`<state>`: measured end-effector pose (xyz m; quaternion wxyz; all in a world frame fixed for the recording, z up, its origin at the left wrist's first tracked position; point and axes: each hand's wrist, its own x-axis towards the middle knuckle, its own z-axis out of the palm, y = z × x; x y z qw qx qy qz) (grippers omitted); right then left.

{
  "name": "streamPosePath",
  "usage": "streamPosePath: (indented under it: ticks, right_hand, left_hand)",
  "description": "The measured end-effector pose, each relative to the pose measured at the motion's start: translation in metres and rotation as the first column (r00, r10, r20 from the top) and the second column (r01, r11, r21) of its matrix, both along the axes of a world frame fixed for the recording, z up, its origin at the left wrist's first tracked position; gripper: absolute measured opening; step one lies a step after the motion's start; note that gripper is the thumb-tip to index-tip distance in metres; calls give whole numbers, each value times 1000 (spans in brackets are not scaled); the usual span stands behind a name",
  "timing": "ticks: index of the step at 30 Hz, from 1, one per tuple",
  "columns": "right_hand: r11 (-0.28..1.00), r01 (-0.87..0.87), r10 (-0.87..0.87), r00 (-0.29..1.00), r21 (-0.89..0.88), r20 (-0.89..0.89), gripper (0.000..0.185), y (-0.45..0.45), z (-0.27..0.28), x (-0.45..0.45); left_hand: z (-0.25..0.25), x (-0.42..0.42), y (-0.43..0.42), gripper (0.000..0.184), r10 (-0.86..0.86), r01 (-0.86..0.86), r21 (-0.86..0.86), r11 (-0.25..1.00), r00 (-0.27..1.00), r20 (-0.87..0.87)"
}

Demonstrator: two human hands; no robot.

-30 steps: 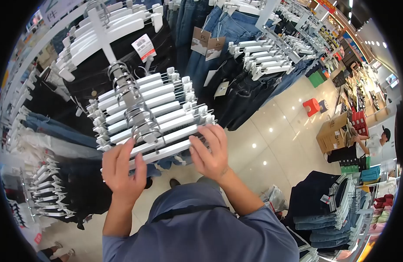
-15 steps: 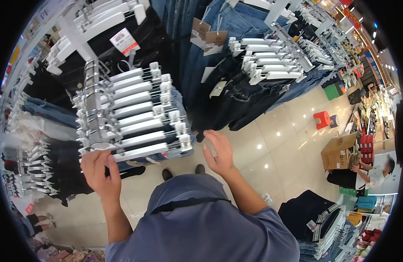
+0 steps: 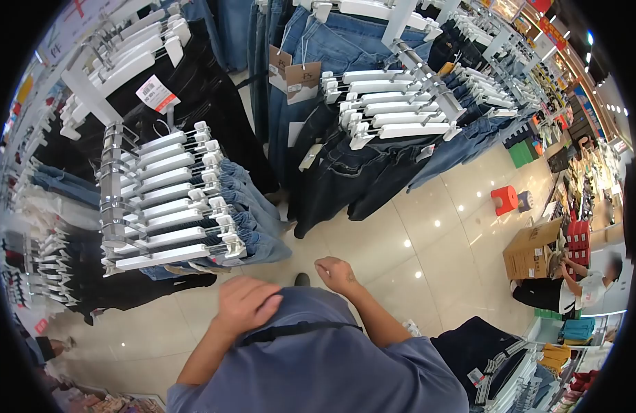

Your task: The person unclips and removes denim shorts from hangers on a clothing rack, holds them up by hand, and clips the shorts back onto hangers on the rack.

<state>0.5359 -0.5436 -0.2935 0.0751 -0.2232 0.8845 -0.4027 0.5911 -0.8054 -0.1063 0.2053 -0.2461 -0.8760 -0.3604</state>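
Observation:
My left hand [image 3: 247,303] is in front of my torso, with its fingers bent and pressed together and no object showing in it. To its right, my right hand [image 3: 336,274] hangs over the floor, its fingers curled in and nothing visible in them. Neither hand touches the rack. Up and left of my left hand, a row of white hangers [image 3: 170,196] hangs from a metal rail [image 3: 112,186], carrying blue jeans [image 3: 252,213]. Another row of white hangers [image 3: 397,113] with dark jeans [image 3: 362,168] is above my right hand.
Black trousers with a price tag [image 3: 157,94] hang at the upper left. Folded dark jeans [image 3: 469,347] lie at the lower right. On the right, a person in a white top [image 3: 590,289] is beside a cardboard box [image 3: 528,258]. A red stool [image 3: 505,199] stands on the tiled floor [image 3: 393,282].
Both hands have come off the hangers and back toward my body, and their fingers have closed. The front hanger row now appears further left in view.

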Motion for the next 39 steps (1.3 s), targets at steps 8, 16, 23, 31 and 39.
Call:
streamPosePath:
  ticks: [8,16,23,31,39]
  right_hand:
    - [989,95,-115,976,-110,-186,10,7,52,-43]
    - [914,304,-380,874,-269,-304,10,47,123,-77]
    - [685,515,-604,797,-515,-7,17,131,124,-117]
    - [723,449,-540,842,-526,-23,20,237,140,-183]
    - [701,467,-557,831,-539,-4,22,330,157,-218]
  left_hand:
    - [-39,-39,53,12,-307,301,62,952,928,209]
    - [-47,-73,80,11,-443,431,103,896,870,218]
    - [-55,-104,117,9,-408,391,116,913,877,253]
    - [-54,-160,247,9,-338,300,164,940,889,310]
    - [-46,-201,329,8,-390,343,203,917,877,281]
